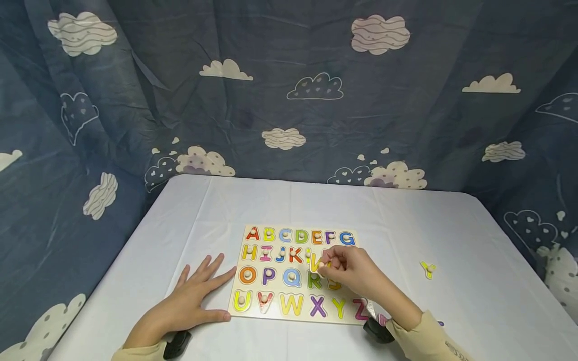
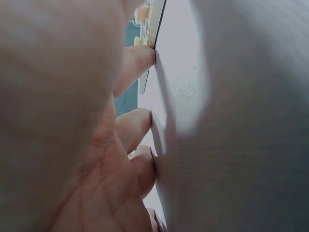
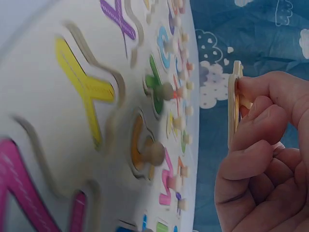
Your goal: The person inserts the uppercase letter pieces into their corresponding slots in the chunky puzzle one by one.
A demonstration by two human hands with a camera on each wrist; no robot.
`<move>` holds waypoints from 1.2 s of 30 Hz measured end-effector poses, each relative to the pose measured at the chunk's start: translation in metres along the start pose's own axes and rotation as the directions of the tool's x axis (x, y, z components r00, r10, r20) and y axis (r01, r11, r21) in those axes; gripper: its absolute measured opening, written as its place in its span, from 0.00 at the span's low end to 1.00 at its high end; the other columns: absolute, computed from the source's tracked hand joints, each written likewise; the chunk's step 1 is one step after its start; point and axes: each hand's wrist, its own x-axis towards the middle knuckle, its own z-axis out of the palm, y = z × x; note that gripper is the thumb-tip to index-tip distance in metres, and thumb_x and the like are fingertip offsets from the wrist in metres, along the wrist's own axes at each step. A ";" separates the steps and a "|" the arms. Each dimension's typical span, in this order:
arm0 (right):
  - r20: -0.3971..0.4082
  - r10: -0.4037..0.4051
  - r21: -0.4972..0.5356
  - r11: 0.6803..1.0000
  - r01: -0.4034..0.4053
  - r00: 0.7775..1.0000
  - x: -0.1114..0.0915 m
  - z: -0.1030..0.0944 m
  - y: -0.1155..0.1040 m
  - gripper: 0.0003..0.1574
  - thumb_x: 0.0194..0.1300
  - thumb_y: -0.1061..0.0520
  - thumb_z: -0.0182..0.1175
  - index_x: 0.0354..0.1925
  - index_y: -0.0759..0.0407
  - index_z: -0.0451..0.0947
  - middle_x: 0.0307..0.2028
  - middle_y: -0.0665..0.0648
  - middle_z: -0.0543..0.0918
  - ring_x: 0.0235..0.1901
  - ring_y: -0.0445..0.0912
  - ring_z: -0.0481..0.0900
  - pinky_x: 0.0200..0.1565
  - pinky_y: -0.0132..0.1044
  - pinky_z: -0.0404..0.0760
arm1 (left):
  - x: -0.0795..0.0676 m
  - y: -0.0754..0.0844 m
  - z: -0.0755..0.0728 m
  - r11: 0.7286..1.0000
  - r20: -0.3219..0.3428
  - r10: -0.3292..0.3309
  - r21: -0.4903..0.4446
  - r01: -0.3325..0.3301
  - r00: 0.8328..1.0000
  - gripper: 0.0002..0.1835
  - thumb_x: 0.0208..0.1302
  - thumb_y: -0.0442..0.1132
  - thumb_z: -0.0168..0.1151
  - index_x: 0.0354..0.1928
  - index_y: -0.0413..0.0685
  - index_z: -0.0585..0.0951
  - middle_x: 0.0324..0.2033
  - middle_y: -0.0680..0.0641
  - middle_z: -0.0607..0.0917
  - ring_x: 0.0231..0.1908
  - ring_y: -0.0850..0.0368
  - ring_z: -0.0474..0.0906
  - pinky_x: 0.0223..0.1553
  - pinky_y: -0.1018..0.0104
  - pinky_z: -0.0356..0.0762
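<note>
My right hand [image 1: 354, 271] pinches a yellow letter piece [image 1: 314, 263], seemingly a W, by its knob. It is raised over the middle right of a wooden alphabet puzzle board [image 1: 278, 287]. The right wrist view shows the letter piece [image 3: 232, 111] edge-on between thumb and fingers. In the bottom row, the W slot [image 1: 291, 304], X slot [image 1: 318, 306], Y slot [image 1: 338, 308] and Z slot [image 1: 360, 309] have no knobs. My left hand [image 1: 191, 301] lies spread on the table, thumb and index fingertips right at the board's left edge. The right hand covers part of the letter rows.
A loose yellow Y piece [image 1: 428, 269] lies on the white-covered table [image 1: 406, 220], right of the board. Near my right wrist, a pink piece [image 1: 383, 320] and a purple piece [image 1: 441, 324] show only partly. A dark cloud-patterned curtain [image 1: 289, 165] stands behind the table.
</note>
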 end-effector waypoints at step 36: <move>0.284 -0.060 0.084 0.996 0.038 0.957 -0.020 0.063 -0.015 0.07 0.68 0.58 0.72 0.40 0.58 0.82 0.13 0.46 0.78 0.09 0.38 0.80 0.22 0.26 0.72 | 0.001 0.003 -0.002 0.999 0.017 -0.027 -0.019 0.027 0.999 0.55 0.48 0.71 0.80 0.80 0.66 0.71 0.86 0.41 0.56 0.85 0.28 0.43 0.76 0.16 0.31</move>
